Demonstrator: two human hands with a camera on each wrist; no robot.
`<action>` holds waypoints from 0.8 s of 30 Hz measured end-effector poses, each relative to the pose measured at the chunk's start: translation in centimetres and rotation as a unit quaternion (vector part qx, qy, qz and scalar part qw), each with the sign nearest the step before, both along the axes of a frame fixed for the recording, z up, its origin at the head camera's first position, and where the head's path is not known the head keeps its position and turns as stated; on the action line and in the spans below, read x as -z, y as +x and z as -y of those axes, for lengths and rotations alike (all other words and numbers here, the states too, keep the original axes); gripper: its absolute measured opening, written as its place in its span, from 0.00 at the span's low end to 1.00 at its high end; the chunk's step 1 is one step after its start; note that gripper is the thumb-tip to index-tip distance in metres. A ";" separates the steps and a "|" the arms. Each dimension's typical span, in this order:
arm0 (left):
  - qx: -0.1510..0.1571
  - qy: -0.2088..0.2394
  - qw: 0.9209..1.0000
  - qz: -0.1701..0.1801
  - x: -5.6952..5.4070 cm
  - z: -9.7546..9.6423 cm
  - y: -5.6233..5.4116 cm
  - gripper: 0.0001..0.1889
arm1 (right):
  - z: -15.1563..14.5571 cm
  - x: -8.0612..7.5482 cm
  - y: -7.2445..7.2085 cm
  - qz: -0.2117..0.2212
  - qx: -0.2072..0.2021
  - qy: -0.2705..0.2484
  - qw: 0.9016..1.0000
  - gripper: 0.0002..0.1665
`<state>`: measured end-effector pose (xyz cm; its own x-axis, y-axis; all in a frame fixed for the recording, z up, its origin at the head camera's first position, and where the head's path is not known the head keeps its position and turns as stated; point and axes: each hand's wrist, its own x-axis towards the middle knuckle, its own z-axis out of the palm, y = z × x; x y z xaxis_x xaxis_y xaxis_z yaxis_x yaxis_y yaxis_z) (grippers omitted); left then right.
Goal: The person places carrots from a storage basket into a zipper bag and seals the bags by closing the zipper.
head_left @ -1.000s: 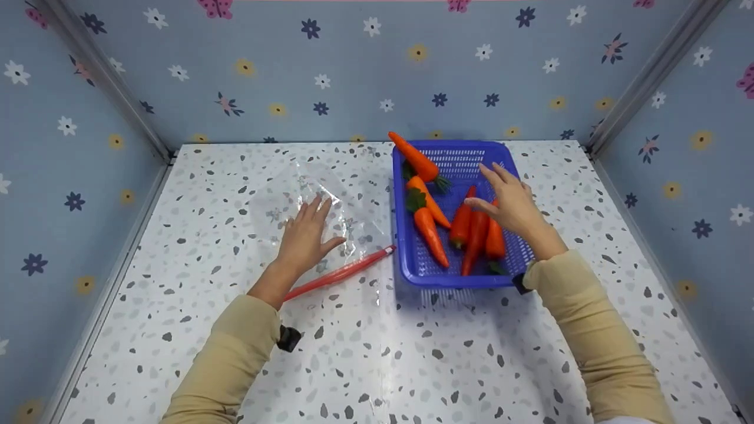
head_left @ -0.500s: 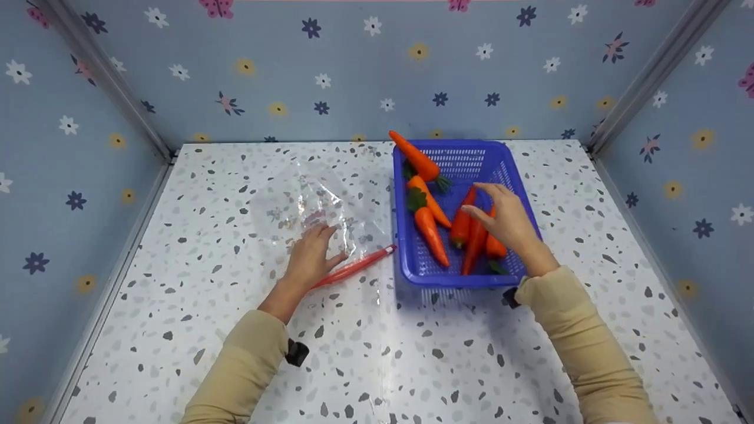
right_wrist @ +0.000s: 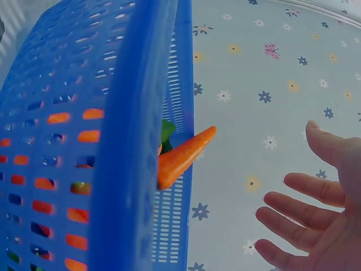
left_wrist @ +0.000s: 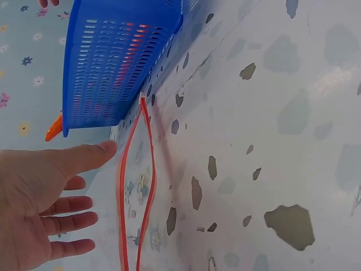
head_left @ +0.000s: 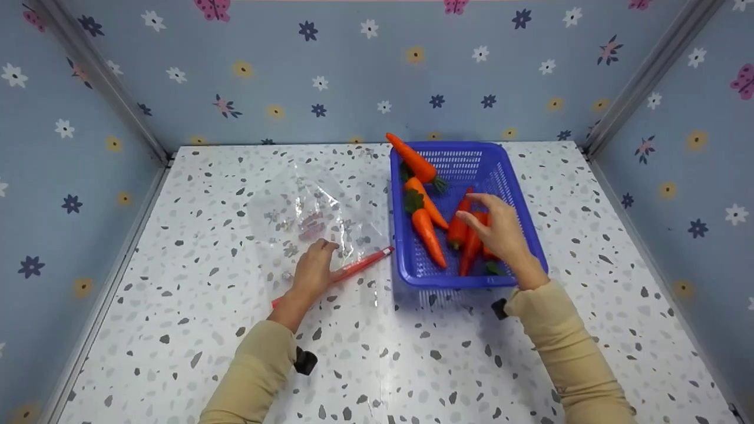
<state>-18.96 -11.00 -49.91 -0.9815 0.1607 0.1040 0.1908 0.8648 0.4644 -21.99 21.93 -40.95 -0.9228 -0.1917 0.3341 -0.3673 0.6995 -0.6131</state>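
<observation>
My left hand [head_left: 314, 268] hovers over the lower part of a clear plastic bag [head_left: 294, 206] with a red zip strip [head_left: 365, 262], which lies flat on the table. In the left wrist view its fingers [left_wrist: 70, 223] are loosely extended and hold nothing; the bag's red mouth edges [left_wrist: 151, 152] stand slightly apart. Over the blue basket [head_left: 402, 250] is my right hand [head_left: 503, 232], fingers relaxed and thumb apart, above several redder carrots [head_left: 471, 250]. Orange carrots [head_left: 429, 235] with green tops lie along the basket's left side. One carrot [right_wrist: 183, 161] pokes over the rim.
The speckled white table [head_left: 377, 365] is enclosed by blue flowered panels [head_left: 353, 70] at the back and sides. The basket stands right of the bag, close to the zip strip's end.
My left hand has drawn back toward me from the bag's middle to near the zip strip. My right hand has come back and lower over the basket, its fingers curving more.
</observation>
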 end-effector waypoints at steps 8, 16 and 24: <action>-0.016 -0.004 1.000 0.005 0.6 -0.2 0.2 0.17 | 0.3 1.3 1.0 -0.026 0.002 -0.048 0.999 0.25; -0.037 0.011 0.999 -0.006 1.0 -0.6 0.4 0.12 | 0.7 2.7 1.9 -0.048 -0.002 -0.086 0.995 0.21; -0.060 0.056 0.997 -0.001 1.3 -0.8 0.9 0.05 | 1.5 3.5 2.9 -0.060 -0.005 -0.148 0.987 0.15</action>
<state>-18.07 -10.21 -51.19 -0.9926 0.0300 0.1176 0.0911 0.8245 0.5585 -19.08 20.44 -44.48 -0.8712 -0.0783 0.4846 -0.4566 0.4917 -0.7414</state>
